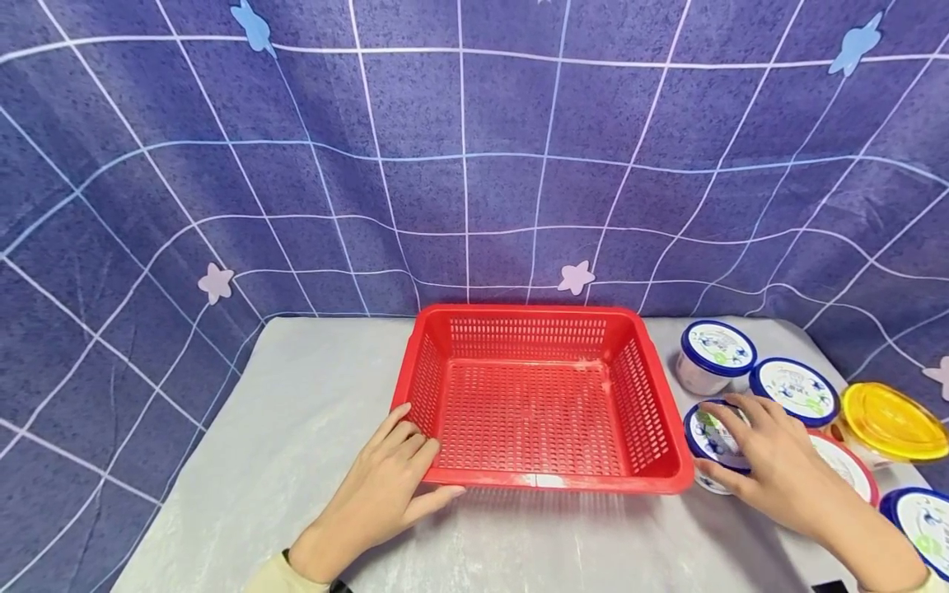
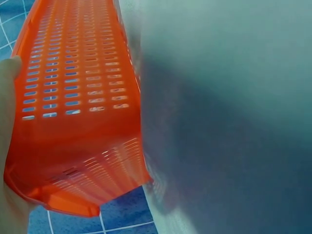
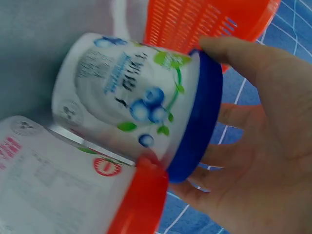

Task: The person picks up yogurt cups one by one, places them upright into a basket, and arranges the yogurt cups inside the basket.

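Observation:
A red plastic basket with slotted walls sits on the table, nothing inside it. At its front left corner my left hand grips the rim, fingers over the edge and thumb along the front. My right hand holds a white tub with a blue lid by that lid, just right of the basket. Blueberries and leaves are printed on this tub in the right wrist view, where the thumb lies on one side of the lid and the fingers on the other. A red-lidded tub stands beside it.
Two more blue-lidded tubs stand at the back right. Farther right are a yellow-lidded container and another blue-lidded tub. A purple-blue gridded cloth hangs behind the grey-white table.

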The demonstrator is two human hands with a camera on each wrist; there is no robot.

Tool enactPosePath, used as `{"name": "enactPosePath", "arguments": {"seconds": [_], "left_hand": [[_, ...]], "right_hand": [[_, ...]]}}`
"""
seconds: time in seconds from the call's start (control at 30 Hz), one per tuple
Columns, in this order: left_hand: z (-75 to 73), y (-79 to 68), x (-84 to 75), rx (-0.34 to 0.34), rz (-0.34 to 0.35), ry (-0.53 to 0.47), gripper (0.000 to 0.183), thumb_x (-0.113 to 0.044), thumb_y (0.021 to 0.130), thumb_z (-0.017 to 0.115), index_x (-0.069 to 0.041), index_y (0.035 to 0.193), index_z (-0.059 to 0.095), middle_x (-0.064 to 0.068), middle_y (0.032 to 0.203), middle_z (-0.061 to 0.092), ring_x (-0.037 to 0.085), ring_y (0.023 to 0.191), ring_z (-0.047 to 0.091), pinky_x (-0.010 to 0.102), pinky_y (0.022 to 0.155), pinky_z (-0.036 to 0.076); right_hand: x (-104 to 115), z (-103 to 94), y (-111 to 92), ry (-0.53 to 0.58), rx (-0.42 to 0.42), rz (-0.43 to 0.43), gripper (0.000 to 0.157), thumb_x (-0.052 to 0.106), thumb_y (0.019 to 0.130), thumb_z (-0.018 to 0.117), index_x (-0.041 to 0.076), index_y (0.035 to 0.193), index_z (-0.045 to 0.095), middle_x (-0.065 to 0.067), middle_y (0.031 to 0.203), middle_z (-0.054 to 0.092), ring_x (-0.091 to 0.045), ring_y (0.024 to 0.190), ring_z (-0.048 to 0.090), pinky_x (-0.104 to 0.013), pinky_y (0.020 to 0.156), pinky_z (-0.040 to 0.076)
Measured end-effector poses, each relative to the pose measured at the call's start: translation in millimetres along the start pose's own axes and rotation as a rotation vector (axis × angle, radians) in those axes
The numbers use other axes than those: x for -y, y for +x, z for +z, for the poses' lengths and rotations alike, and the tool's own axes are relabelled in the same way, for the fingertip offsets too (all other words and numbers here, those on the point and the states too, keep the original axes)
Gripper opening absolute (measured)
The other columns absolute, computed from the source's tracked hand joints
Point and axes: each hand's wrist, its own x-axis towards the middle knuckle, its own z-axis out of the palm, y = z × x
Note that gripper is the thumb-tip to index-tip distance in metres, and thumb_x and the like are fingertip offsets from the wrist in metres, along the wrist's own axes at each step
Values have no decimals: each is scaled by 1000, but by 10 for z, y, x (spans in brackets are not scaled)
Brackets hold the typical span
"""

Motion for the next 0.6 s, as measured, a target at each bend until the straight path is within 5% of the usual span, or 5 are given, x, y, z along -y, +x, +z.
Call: {"name": "enactPosePath", "arguments": {"seconds": [0.37, 0.6], "left_hand": [[6, -12, -4, 0, -9, 10, 47, -57, 90, 63, -10, 87, 60, -4, 70, 54, 20, 79, 55, 50, 114, 33], [9, -15, -5, -8, -6, 17, 48, -58, 90, 61, -10, 88, 59, -4, 69, 54, 19, 78, 54, 50, 114, 33]], "right_hand": [[-6, -109, 39, 57, 214, 128, 90, 55, 68, 85, 7, 138, 54, -29, 132, 49, -50, 117, 46, -73, 91, 39], [-21, -98, 34, 51, 143, 80, 85, 50, 65, 88, 5, 131, 58, -28, 126, 54, -50, 113, 47, -69, 88, 41]]}}
